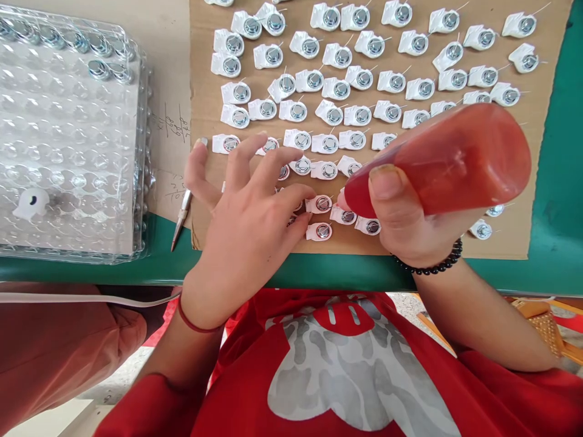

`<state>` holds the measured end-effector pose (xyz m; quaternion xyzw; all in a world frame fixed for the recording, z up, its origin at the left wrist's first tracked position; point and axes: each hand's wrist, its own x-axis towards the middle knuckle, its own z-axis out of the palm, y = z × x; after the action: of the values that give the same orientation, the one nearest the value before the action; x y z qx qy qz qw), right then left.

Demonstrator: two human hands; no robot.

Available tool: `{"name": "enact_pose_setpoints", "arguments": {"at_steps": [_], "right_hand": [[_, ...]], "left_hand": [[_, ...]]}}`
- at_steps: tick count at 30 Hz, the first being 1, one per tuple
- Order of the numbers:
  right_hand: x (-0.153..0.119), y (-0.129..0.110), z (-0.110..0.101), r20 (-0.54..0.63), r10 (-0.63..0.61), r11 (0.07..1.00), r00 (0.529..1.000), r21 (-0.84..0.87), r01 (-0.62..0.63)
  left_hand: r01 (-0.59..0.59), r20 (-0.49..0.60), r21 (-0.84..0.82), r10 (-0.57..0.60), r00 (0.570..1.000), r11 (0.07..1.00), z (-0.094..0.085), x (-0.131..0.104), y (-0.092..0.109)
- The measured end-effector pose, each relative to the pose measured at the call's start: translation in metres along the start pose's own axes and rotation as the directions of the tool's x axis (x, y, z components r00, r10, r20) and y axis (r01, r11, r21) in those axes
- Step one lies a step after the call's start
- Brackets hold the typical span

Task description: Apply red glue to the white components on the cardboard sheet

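My right hand is wrapped round a red squeeze bottle, tilted with its narrow end down to the left; its tip is hidden. Thumb and forefinger of my left hand pinch the tab of a small white plastic piece with a round metal disc, while its other fingers spread over neighbouring pieces. Just below lies a similar white piece, close to my left thumb. Many more such pieces, most with a thin wire sticking out, lie in rough rows on the brown cardboard.
On the left stands a clear plastic tray with round pockets, metal parts along its top and one white piece on it. A pen-like tool lies beside the cardboard on the green table. At lower left is another person's leg.
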<state>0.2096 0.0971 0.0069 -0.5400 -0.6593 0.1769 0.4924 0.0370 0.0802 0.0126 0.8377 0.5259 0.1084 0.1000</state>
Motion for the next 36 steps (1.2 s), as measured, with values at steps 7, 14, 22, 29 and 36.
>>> {"name": "enact_pose_setpoints", "arguments": {"at_steps": [7, 14, 22, 29, 36], "right_hand": [[0.0012, -0.0022, -0.0022, 0.023, 0.044, 0.998, 0.999, -0.035, -0.043], [0.0009, -0.0023, -0.0013, 0.022, 0.091, 0.996, 0.996, -0.025, -0.091], [-0.0015, -0.0021, -0.0018, 0.039, 0.164, 0.986, 0.986, 0.005, -0.165], [-0.0007, -0.0002, -0.0011, -0.013, 0.088, 0.996, 0.996, -0.008, -0.088], [-0.0002, -0.0011, 0.0000, -0.006, 0.116, 0.992, 0.993, -0.045, -0.116]], "left_hand": [[0.005, 0.005, -0.015, -0.005, 1.000, 1.000, -0.0006, 0.0003, 0.0003], [0.040, 0.046, -0.052, -0.038, 0.998, 0.998, -0.0034, 0.0011, 0.0014], [0.006, 0.018, -0.015, -0.006, 1.000, 1.000, -0.0005, 0.0012, 0.0004], [0.028, 0.041, -0.025, -0.027, 0.999, 0.999, -0.0022, 0.0007, 0.0005], [0.023, 0.033, -0.067, -0.021, 0.999, 0.998, -0.0014, 0.0012, -0.0003]]}}
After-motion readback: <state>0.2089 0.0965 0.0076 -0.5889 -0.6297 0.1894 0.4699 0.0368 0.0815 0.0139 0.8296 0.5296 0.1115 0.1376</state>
